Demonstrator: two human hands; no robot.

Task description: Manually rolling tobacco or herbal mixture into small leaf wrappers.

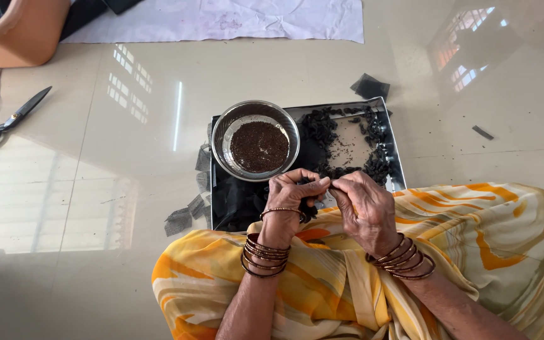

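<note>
Scissors [4,123] lie on the floor [96,189] far to the left, well apart from the work, below an orange tub [20,34] at the top left corner. Nearer the middle, small dark mesh squares [181,219] lie scattered just beside the left edge of a steel tray [395,160]. A steel bowl [221,135] of fine dark seeds [259,146] stands on the tray's left half; shrivelled black pods [373,141] ring a bare patch on its right half.

Just below the tray's near edge, above the lap, the left hand [288,201] curls its grip round a small dark pod [310,208], and the right hand [363,208] has its fingertips pressed together on the same piece. It looks black, wrinkled and dry. Such a thing is likely light and brittle, apt to crumble, so a hold by the fingertips at its ends should suit it.
</note>
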